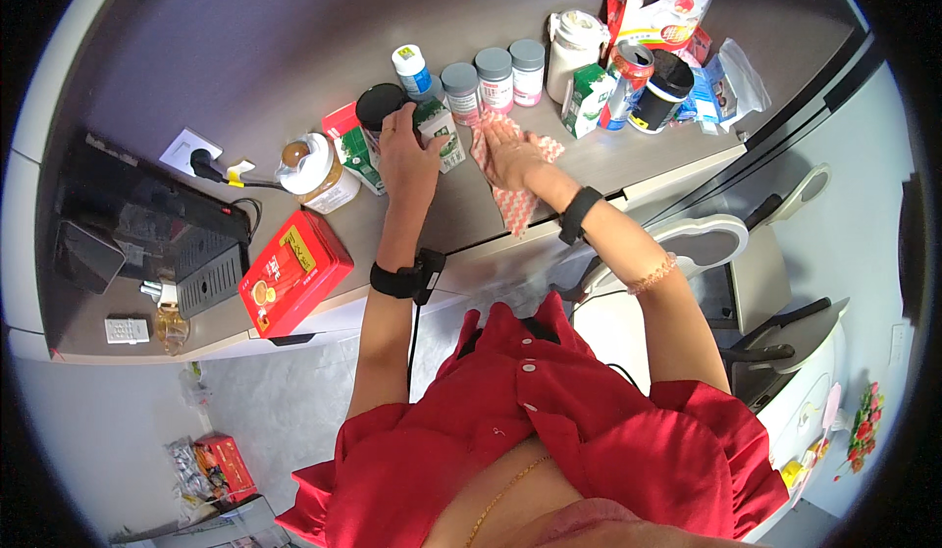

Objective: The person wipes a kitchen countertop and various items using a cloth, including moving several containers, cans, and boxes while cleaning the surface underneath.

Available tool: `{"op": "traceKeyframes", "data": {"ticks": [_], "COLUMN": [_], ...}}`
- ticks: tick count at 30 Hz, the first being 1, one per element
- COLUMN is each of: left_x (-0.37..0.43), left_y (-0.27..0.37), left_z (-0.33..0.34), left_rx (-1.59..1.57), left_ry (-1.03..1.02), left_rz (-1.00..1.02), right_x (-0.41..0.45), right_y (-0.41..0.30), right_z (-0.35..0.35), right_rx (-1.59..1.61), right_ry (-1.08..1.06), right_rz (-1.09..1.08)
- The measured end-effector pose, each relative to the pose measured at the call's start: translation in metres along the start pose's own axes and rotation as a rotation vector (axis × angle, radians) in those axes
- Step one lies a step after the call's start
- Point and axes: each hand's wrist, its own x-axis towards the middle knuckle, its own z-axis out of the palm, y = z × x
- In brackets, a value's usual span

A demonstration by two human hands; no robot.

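My left hand (412, 154) reaches in between a black-lidded jar (379, 105) and a green and white drink carton (450, 143). Its thumb lies against the carton and its fingers rest by the jar's lid; whether it grips either one is unclear. With my right hand (511, 156) I press a red and white zigzag-patterned cloth (521, 209) flat on the wooden counter (460, 213). Just beyond the cloth stand several grey-lidded jars (494, 81). A white bottle with a blue label (412, 70) is behind the carton.
To the left are another carton (360, 158), a clear jar with a white lid (324, 180), a red box (294, 276) and a plugged-in cord (257, 184). Rightward stand a white flask (574, 55), a carton (589, 103), a drink can (625, 88) and a black tub (662, 95).
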Motion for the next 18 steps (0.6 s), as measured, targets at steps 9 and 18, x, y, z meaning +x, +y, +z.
{"op": "traceKeyframes", "data": {"ticks": [9, 18], "left_x": [0.0, -0.007], "left_y": [-0.023, 0.01], "left_z": [0.007, -0.014], "left_rx": [-0.151, -0.048], "left_ry": [-0.085, -0.128], "left_rz": [-0.009, -0.18], "right_x": [-0.033, 0.007], "right_y": [0.006, 0.005], "right_z": [0.015, -0.004], "right_rx": [0.004, 0.002], "right_ry": [0.042, 0.033], "right_rz": [-0.143, -0.034]}}
